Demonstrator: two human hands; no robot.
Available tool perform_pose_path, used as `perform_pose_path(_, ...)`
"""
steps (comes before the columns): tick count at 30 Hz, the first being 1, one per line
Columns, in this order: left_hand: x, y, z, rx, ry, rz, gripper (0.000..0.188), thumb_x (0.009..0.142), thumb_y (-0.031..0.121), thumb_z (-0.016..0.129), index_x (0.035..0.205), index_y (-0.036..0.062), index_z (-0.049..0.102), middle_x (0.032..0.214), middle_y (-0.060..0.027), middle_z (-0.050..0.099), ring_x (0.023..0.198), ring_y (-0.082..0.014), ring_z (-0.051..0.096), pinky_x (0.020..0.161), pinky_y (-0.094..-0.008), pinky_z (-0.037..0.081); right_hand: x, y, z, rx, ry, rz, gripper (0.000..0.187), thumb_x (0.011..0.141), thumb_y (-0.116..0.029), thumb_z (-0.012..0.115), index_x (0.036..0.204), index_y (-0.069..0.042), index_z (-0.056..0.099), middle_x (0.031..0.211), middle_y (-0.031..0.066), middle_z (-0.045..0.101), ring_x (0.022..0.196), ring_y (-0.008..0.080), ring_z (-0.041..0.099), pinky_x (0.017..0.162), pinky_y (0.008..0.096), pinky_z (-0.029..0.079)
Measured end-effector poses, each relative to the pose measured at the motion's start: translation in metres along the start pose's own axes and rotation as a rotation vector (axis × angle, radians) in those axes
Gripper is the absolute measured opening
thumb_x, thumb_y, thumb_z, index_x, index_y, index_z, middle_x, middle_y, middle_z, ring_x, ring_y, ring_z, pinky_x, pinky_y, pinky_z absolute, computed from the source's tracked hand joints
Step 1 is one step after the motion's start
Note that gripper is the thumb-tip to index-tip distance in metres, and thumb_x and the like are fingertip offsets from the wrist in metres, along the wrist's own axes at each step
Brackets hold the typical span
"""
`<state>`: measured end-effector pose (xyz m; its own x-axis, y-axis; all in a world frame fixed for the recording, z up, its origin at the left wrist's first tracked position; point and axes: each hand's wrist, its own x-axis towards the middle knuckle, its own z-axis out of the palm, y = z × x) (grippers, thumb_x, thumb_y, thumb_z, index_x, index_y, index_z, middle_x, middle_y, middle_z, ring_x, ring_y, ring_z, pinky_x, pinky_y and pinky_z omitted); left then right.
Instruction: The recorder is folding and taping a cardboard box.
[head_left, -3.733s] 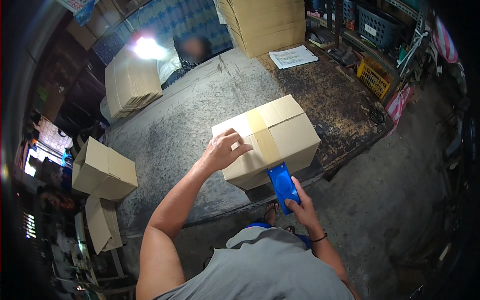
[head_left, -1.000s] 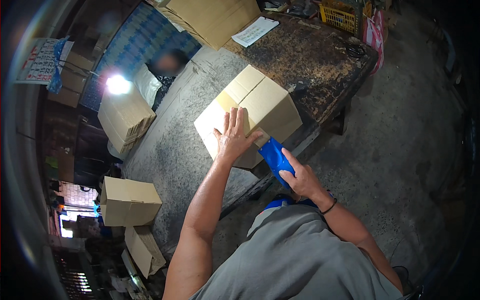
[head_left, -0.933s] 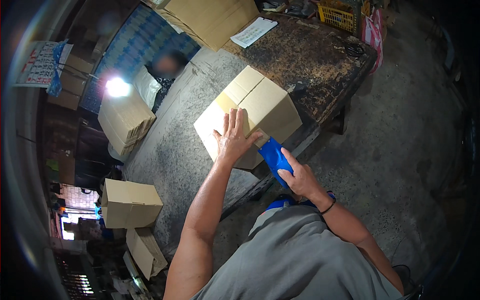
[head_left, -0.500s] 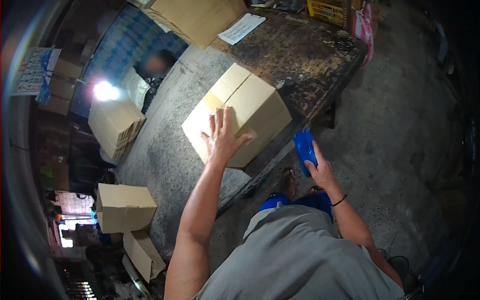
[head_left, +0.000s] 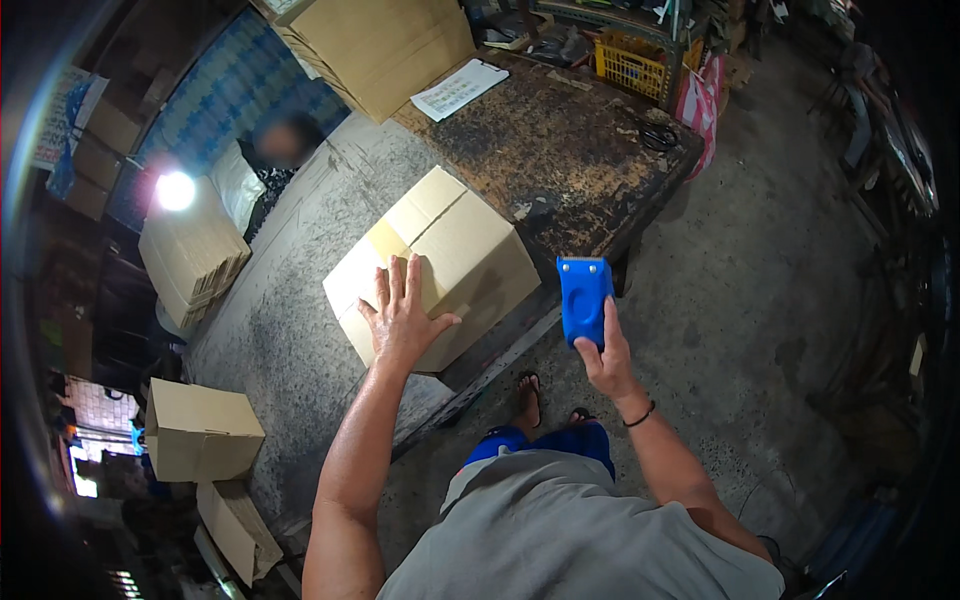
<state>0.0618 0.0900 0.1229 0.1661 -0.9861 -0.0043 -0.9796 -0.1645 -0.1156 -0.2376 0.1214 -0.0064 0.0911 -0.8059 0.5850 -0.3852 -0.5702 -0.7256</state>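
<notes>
A closed cardboard box [head_left: 470, 240] sits on the grey tabletop near its front edge, a strip of tan tape across its top seam. My left hand [head_left: 402, 320] lies on the top of it, fingers spread, near the taped corner. In my right hand [head_left: 608, 362] is a blue tape dispenser [head_left: 583, 305] with a toothed metal edge and two rivets at its upper end. It is held upright, off the table's edge and to the right of the box, without touching it. My fingers wrap its lower right side; any tape roll is hidden.
Folded cardboard stacks [head_left: 195, 250] and an open carton [head_left: 205, 430] stand along the left. At the back are a large carton [head_left: 385, 50], a printed sheet [head_left: 460, 90], scissors [head_left: 657, 135] and a yellow crate [head_left: 632, 68]. A person [head_left: 270, 165] sits across the table.
The tape dispenser has turned so its broad face and toothed edge show toward me. My left hand stays on the box top. The whole view has shifted slightly.
</notes>
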Motion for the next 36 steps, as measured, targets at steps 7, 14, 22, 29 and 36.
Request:
perform_pose_path(7,0.002,0.001,-0.001,0.028,0.001,0.053,0.120,0.063,0.066,0.075,0.155,0.0165,0.016,0.161,-0.0130,0.016,0.148,-0.0366,0.011,0.106,-0.0732,0.020,0.092,0.122,0.036,-0.436,-0.240,0.026,0.079,0.086,-0.017,0.068,0.152,-0.007,0.025,0.088,0.0185,0.064,0.078,0.0390,0.059,0.071,0.0482,0.043)
perform_pose_path(14,0.006,0.003,-0.004,0.037,-0.034,0.056,0.121,0.063,0.073,0.071,0.154,0.0148,0.018,0.161,-0.0142,0.016,0.148,-0.0371,0.011,0.107,-0.0727,0.017,0.136,0.196,0.085,-0.868,-0.489,-0.016,0.080,0.086,-0.026,0.067,0.153,-0.018,0.025,0.091,0.0115,0.067,0.091,0.0304,0.061,0.091,0.0476,0.040)
perform_pose_path(22,0.014,-0.027,0.005,-0.130,-0.115,0.235,0.090,0.090,0.059,0.047,0.155,0.0063,0.013,0.160,-0.0230,0.009,0.149,-0.0384,0.004,0.115,-0.0617,0.005,0.135,0.151,0.080,-0.658,-0.074,-0.025,0.056,0.091,-0.030,0.062,0.140,-0.010,0.043,0.111,0.0179,0.058,0.109,0.0359,0.054,0.101,0.0514,0.037)
perform_pose_path(29,0.040,-0.067,-0.004,-0.181,-0.147,0.655,0.078,0.097,0.053,0.035,0.154,0.0042,0.015,0.160,-0.0214,0.011,0.149,-0.0372,0.005,0.119,-0.0525,0.004,0.040,0.001,0.108,0.113,0.431,0.617,0.033,0.099,-0.028,0.053,0.120,-0.002,0.059,0.114,0.0154,0.057,0.105,0.0294,0.057,0.091,0.0356,0.045)
perform_pose_path(36,0.061,-0.078,0.002,-0.095,-0.120,0.856,0.068,0.099,0.045,0.034,0.154,0.0070,0.019,0.160,-0.0177,0.014,0.149,-0.0380,0.008,0.118,-0.0554,0.004,0.057,-0.092,0.142,0.028,0.642,0.317,0.055,0.103,-0.035,0.040,0.145,0.000,0.035,0.146,0.0229,0.031,0.136,0.0372,0.030,0.112,0.0449,0.025)
